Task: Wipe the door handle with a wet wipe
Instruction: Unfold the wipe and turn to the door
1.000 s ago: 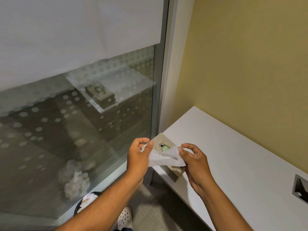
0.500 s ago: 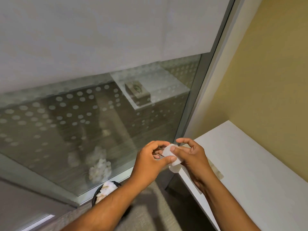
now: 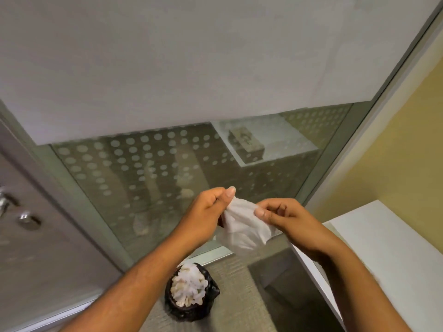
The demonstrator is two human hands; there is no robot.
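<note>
A white wet wipe [image 3: 242, 226] hangs between both hands in the middle of the view. My left hand [image 3: 206, 215] pinches its upper left edge between thumb and fingers. My right hand [image 3: 285, 216] pinches its right edge. The wipe is spread a little and droops below the hands. At the far left edge a metal door handle [image 3: 6, 202] shows on a grey door [image 3: 36, 248], blurred and partly cut off, with a round lock knob [image 3: 28, 221] just below it. Both hands are well to the right of the handle.
A glass panel [image 3: 148, 173] with a dotted frosted pattern and a lowered white blind [image 3: 191, 56] faces me. A black-lined bin [image 3: 190, 293] full of used white wipes stands on the floor below my hands. A white table [image 3: 395, 248] lies to the right against a yellow wall [image 3: 402, 140].
The view has swung left, bringing the door and handle into sight; the tissue box has left view. The wipe, bunched half a second ago, is now pulled apart between the hands.
</note>
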